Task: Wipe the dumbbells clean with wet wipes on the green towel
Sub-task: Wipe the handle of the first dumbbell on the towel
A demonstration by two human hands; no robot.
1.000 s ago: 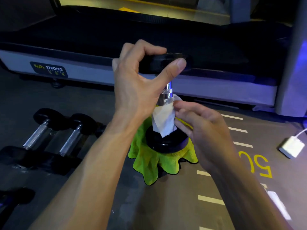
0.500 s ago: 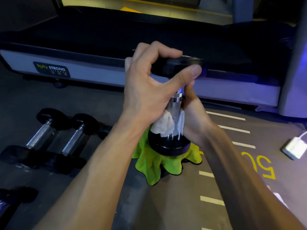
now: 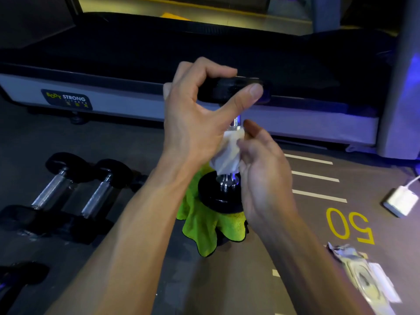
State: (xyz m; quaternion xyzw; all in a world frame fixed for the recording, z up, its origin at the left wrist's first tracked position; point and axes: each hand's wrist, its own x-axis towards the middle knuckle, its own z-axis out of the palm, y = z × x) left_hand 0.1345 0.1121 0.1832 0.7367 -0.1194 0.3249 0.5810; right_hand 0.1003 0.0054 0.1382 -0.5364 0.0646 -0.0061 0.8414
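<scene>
Dumbbell (image 3: pixel 218 192) stands upright on the green towel (image 3: pixel 204 228), black ends, chrome bar. Left hand (image 3: pixel 200 119) fingers grip its top end; right hand (image 3: pixel 261 169) fingers press a white wipe (image 3: pixel 227 155) around the bar.

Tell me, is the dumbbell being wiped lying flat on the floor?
No, the dumbbell stands upright on the green towel, with the left hand gripping its top end.

- The left hand (image 3: pixel 200 123) grips the top of an upright dumbbell (image 3: pixel 219 196) standing on the green towel (image 3: pixel 204 226).
- The right hand (image 3: pixel 261 173) holds a wet wipe (image 3: pixel 227 153) around its handle.
- 2 dumbbells (image 3: pixel 75 189) lie left.
</scene>
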